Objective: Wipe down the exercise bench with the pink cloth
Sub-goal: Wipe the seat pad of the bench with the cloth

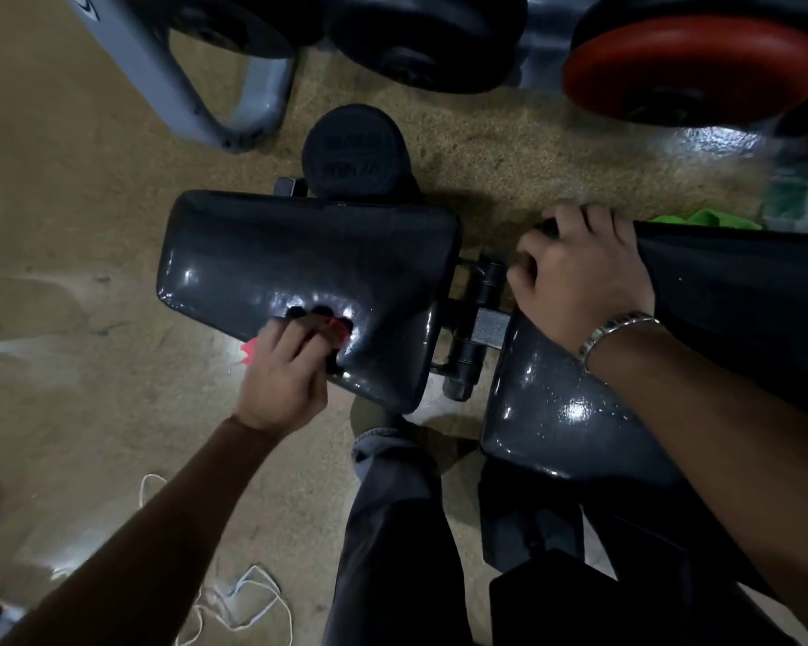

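Observation:
The black padded seat of the exercise bench [299, 268] lies in the middle of the view, glossy and wet-looking. My left hand [283, 370] presses the pink cloth [250, 351] against the seat's near edge; only small pink bits show beside and under the fingers. The bench's back pad [574, 412] runs off to the right, past a metal hinge [479, 328]. My right hand [579, 277], with a metal bracelet on the wrist, grips the far end of that back pad.
A black foam roller pad [353, 153] stands behind the seat. Black weight plates [421, 39] and a red plate [691, 67] lean at the back, beside a grey machine frame [169, 72]. A green cloth [700, 220] peeks behind the back pad. White cord [248, 599] lies on the floor.

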`<state>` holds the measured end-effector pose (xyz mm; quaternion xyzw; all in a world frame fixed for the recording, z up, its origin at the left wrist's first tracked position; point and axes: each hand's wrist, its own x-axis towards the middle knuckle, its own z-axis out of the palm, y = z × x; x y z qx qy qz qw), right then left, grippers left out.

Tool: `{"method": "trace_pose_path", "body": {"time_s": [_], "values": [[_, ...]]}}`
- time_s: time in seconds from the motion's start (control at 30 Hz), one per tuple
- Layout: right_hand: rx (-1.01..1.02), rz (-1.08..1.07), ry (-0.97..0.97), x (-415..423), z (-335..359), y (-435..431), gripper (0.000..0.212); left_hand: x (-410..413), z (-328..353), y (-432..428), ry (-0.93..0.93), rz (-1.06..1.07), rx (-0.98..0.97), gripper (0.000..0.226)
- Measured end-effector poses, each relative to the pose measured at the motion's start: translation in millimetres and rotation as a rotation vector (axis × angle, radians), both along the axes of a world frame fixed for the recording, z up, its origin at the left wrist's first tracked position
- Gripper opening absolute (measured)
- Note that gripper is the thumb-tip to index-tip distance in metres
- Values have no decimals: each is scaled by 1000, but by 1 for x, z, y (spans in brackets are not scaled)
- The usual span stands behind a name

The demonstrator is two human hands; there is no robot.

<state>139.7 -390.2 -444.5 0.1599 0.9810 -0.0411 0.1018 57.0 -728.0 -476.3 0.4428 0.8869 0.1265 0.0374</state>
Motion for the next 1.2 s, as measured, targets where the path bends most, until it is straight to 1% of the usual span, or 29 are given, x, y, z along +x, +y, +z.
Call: {"method": "trace_pose_path", "body": {"time_s": [0.1, 0.13, 0.17, 0.2, 0.3, 0.37, 0.4, 0.5, 0.53, 0.57, 0.6, 0.7, 0.73, 0.77, 0.8, 0.83, 0.87, 0.93, 0.97, 1.0, 1.03, 1.07, 1.1, 1.13, 1.2], "values": [[0, 6, 21, 0, -1, -2, 45, 13, 3, 14, -21, 273, 72, 29], [-2, 7, 23, 0, -1, -2, 45, 22, 1, 22, -35, 328, 92, 29], [-6, 7, 24, 1, 0, -2, 43, 33, 0, 29, -55, 324, 94, 30], [-13, 7, 25, 1, -1, -1, 41, 43, -4, 30, -77, 259, 71, 33], [-21, 21, 35, 3, -2, 1, 37, 51, -11, 9, -113, -48, -60, 46], [-18, 21, 39, 2, -3, 1, 39, 42, -8, -4, -74, -120, -74, 47], [-14, 19, 40, 2, -3, 0, 41, 39, -6, -5, -50, -84, -59, 47], [10, 11, 47, 0, -4, -2, 45, 41, -3, 14, -34, 252, 18, 37], [14, 6, 47, 0, -4, -3, 46, 46, -5, 24, -39, 331, 34, 35], [16, 5, 47, 0, -4, -2, 46, 52, -6, 33, -52, 350, 26, 36], [14, 9, 50, 1, -4, -3, 46, 59, -8, 37, -67, 296, -15, 39], [12, 14, 63, 3, -5, -2, 43, 67, -15, 22, -118, -115, -211, 47], [9, 14, 66, 3, -5, -2, 42, 59, -13, 15, -130, -220, -243, 49], [8, 13, 66, 3, -5, -2, 40, 51, -11, 10, -122, -276, -241, 49], [6, 11, 60, 3, -4, -2, 39, 44, -8, 5, -104, -289, -225, 49], [4, 9, 51, 3, -3, -3, 38, 40, -4, 3, -87, -248, -201, 48], [4, 8, 42, 2, -3, -3, 38, 40, 0, 6, -83, -157, -181, 47], [5, 1, 12, 1, -1, -3, 39, 52, 0, 19, -106, 94, -145, 43], [1, -2, -2, 1, 0, -3, 39, 62, -3, 25, -128, 179, -155, 43], [-4, -5, -10, 1, 1, -2, 39, 72, -6, 31, -152, 186, -181, 44], [-11, -7, -12, 1, 2, -2, 38, 79, -10, 31, -167, 82, -220, 45], [-18, -7, -9, 1, 2, -2, 38, 82, -13, 26, -155, -92, -248, 44], [-23, -7, -7, 1, 2, -2, 37, 78, -14, 20, -130, -266, -252, 44], [-28, -9, -9, 0, 1, -2, 37, 71, -13, 15, -114, -387, -240, 44], [-39, -15, -8, 0, 1, -2, 36, 56, -7, 11, -106, -465, -216, 45]]}}
